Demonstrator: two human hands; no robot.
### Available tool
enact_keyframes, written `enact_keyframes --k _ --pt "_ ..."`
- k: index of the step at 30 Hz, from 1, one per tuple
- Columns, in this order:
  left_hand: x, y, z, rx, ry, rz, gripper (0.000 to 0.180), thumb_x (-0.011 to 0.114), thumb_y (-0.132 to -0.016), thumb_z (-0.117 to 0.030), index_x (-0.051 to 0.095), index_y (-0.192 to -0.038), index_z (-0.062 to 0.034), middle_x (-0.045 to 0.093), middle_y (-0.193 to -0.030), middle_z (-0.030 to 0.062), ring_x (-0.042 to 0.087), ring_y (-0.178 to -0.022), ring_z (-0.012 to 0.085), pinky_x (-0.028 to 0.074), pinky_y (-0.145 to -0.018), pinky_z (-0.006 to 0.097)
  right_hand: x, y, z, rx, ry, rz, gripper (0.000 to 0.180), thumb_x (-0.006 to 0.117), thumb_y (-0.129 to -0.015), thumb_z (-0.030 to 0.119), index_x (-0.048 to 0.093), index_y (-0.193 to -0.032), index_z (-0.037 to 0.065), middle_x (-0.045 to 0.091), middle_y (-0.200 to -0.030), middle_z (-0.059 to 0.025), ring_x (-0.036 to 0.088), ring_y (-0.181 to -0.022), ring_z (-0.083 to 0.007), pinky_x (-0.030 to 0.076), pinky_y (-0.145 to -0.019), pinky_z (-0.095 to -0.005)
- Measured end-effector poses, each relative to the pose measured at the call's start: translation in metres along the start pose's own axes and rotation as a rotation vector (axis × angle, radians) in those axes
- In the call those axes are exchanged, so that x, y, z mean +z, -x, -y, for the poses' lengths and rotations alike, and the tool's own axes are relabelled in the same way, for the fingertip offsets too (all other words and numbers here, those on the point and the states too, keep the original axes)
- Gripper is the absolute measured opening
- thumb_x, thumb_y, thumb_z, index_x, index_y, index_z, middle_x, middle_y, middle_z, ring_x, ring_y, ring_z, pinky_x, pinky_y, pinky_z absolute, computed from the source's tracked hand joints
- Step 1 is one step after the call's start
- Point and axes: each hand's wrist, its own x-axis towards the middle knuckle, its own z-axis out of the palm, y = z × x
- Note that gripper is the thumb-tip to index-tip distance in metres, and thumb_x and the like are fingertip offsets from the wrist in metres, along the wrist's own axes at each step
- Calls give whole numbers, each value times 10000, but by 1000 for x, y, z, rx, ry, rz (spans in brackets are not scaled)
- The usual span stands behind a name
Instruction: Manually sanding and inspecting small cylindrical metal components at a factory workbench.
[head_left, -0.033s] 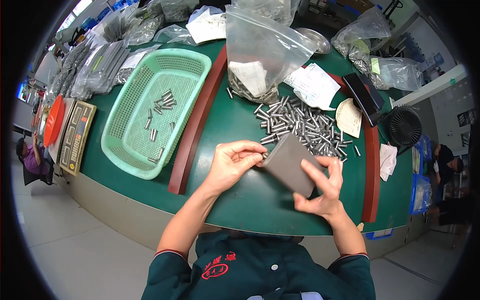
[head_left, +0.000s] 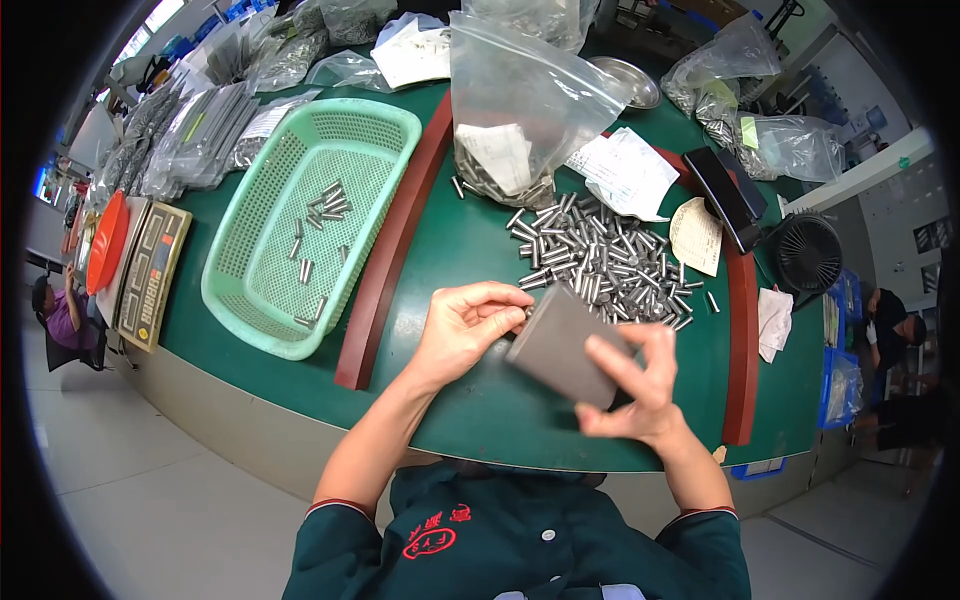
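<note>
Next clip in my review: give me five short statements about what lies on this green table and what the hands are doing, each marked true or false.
1. The right hand holds a flat grey plate. True.
2. The green basket is empty. False: a few metal pins lie in it.
3. A pile of pins lies on the table beyond the hands. True.
4. The left hand rests inside the basket. False: it is at the plate's edge.
5. The black fan stands left of the basket. False: it is at the far right.
</note>
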Motion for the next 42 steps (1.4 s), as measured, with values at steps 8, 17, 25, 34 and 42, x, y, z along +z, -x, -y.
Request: enact_keyframes --k 8,17,25,34,42 --pt "4 -2 0 8 -20 -45 134 646 -848 47 673 -978 66 666 -942 113 659 -811 142 555 -740 263 1 0 4 12 -21 10 652 755 -470 313 690 -1083 101 575 -929 -126 527 -784 -252 373 -714 -372" --pt "-1 1 -2 7 9 7 154 654 -859 17 673 -1006 58 680 -952 103 661 -825 135 553 -763 257 -3 1 -1 114 24 -18 655 762 -479 309 691 -1094 97 575 -949 -131 523 -785 -263 380 -706 -377" --pt "-1 -2 5 54 18 -11 141 647 -861 32 675 -997 57 672 -958 108 657 -835 140 559 -764 259 6 1 7 19 -104 15 645 770 -483 302 690 -1091 103 571 -942 -130 518 -763 -252 376 -711 -373" --pt "-3 -4 5 84 74 -9 127 627 -864 45 657 -985 69 658 -949 176 676 -799 210 572 -734 295 -7 7 -17 306 115 -231 664 741 -457 261 681 -1086 60 535 -951 -133 502 -840 -260 385 -749 -367" --pt "-2 -2 4 49 75 -21 129 642 -854 47 664 -980 67 657 -961 155 678 -808 198 573 -742 295 -3 3 -5 -14 47 -40 643 751 -490 349 691 -1085 113 573 -950 -118 533 -799 -251 372 -741 -379"
